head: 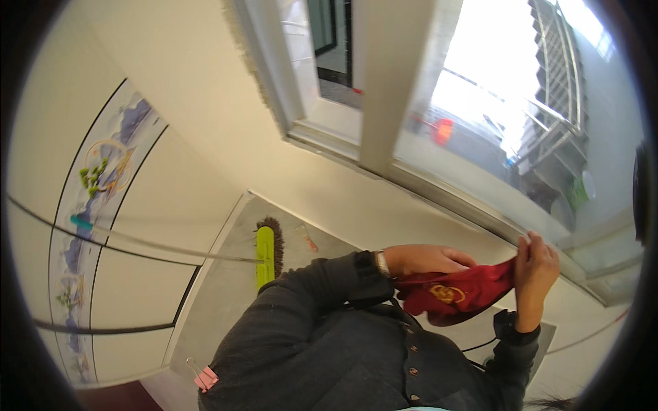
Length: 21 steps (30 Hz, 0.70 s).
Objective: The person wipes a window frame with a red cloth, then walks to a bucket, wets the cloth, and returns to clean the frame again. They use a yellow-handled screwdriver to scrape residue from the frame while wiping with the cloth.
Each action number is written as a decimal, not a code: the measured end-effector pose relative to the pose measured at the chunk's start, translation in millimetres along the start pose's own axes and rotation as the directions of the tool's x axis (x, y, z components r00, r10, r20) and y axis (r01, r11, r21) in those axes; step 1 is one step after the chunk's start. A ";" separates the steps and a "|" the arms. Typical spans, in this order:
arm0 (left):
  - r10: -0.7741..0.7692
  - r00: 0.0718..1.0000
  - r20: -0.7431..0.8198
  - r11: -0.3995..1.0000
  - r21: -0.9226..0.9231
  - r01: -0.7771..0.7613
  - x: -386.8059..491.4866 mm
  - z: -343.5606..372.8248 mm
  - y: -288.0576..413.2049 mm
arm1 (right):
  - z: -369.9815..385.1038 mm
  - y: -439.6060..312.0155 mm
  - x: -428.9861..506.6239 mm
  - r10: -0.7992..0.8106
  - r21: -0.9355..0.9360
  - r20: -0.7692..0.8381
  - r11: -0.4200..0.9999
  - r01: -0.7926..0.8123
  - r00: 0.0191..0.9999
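Note:
A red cloth (478, 290) with a yellow emblem is stretched between my two hands, just below the window frame. My left hand (432, 258) grips its upper left edge; some of the fingers are hidden in or behind the fabric. At the cloth's right end, my right hand (535, 272) pinches the corner, its fingertips close to the window's lower rail (447, 203). The fabric hangs loose and folded along its lower side.
A long-handled broom with a green head (265, 251) and dark bristles stands on the grey floor (226, 282), its handle leaning toward the decorated wall (97, 174). Beside it lies a small reddish object (311, 243). A pink binder clip (206, 379) hangs at my dark sleeve.

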<state>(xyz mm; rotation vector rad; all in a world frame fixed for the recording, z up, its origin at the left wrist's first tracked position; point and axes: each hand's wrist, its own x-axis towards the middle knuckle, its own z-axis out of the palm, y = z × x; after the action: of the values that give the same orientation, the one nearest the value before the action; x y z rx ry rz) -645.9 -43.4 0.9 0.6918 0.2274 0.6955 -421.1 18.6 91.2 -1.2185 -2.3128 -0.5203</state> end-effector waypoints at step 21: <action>0.420 0.521 -0.743 0.819 0.064 -0.570 -321.5 -7.5 -24.2 | 31.3 -215.4 178.3 -0.804 -0.221 -0.020 0.583 0.782 0.594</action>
<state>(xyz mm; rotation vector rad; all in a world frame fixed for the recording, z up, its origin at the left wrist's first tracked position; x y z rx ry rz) -879.1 -264.0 -30.3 0.2348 0.7191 1.5460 -697.0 37.9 142.8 -0.0837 -2.6554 -1.1026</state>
